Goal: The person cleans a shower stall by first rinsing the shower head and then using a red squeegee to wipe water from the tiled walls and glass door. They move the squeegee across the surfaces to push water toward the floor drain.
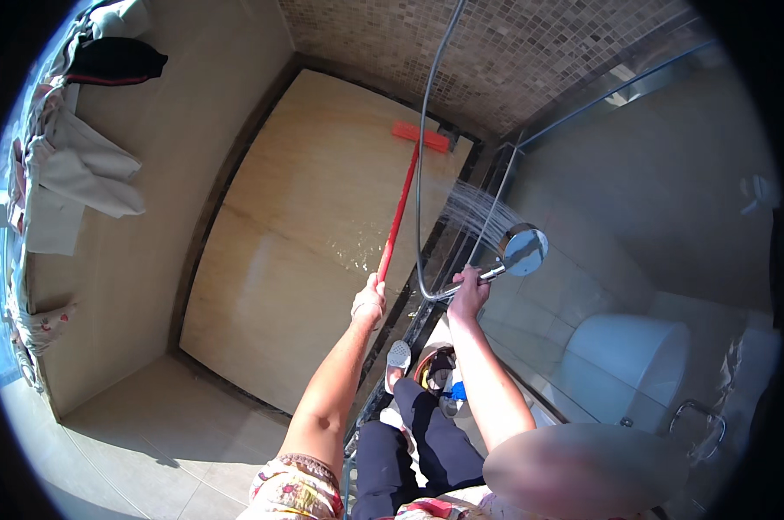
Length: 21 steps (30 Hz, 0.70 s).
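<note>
Head view: the left hand (370,300) is closed around the near end of the handle of a red long-handled cleaning tool (400,204). The tool extends forward from that hand across the shower floor (270,199), its wide red head (404,131) lying at the floor's far right corner, well beyond both hands. The right hand (469,295), to the right of the handle and apart from it, grips the handle of a chrome shower head (525,250). The shower head lies just beyond that hand and to its right; water jets (478,212) run from it toward the floor's right edge. A grey hose (419,217) loops from the shower head's handle and passes across the red head in the view. Splashed water (357,251) shows on the floor left of the tool's handle. Along the floor's edges runs a dark border (203,230); mosaic tile (357,43) covers the wall past the far edge.
</note>
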Available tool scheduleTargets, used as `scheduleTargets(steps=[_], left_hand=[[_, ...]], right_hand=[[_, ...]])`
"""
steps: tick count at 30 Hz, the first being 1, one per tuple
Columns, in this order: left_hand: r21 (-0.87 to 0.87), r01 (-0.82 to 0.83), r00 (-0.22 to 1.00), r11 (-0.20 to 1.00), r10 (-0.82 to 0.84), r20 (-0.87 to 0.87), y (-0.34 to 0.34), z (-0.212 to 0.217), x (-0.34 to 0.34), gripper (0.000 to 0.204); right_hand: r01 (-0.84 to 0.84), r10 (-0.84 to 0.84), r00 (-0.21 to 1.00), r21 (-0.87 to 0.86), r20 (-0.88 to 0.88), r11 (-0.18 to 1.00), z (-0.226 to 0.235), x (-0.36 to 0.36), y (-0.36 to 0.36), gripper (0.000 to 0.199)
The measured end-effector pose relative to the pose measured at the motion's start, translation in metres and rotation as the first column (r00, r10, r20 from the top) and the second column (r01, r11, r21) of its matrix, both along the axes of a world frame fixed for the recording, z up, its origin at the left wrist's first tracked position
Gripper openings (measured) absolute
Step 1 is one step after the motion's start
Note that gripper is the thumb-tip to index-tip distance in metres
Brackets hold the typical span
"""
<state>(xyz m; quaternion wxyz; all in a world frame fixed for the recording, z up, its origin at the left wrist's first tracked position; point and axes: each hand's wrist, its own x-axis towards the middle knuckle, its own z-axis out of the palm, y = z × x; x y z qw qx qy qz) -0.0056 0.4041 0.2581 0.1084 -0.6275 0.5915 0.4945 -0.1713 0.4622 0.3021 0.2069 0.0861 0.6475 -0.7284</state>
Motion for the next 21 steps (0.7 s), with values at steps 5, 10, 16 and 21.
scheduleTargets(steps=[5, 10, 16, 21], left_hand=[[0.146, 0.081, 0.987, 0.986, -0.099, 0.125, 0.070, 0.013, 0.045, 0.040], [0.183, 0.224, 0.951, 0.957, -0.256, 0.175, 0.101, 0.021, 0.082, 0.048], [0.001, 0.338, 0.939, 0.941, -0.337, 0.074, -0.015, -0.010, -0.029, 0.024], [-0.004, 0.381, 0.924, 0.925, -0.381, 0.033, -0.038, -0.016, -0.013, 0.026]], right_hand=[[0.123, -0.123, 0.992, 0.019, -0.005, 0.992, -0.004, -0.024, 0.013, 0.014], [0.180, -0.181, 0.983, 0.019, 0.036, 0.983, 0.005, -0.021, 0.008, 0.016], [0.206, -0.206, 0.976, -0.002, -0.074, 0.979, 0.005, -0.020, 0.001, 0.014], [0.187, -0.183, 0.970, 0.012, -0.161, 0.982, 0.005, -0.012, 0.001, 0.015]])
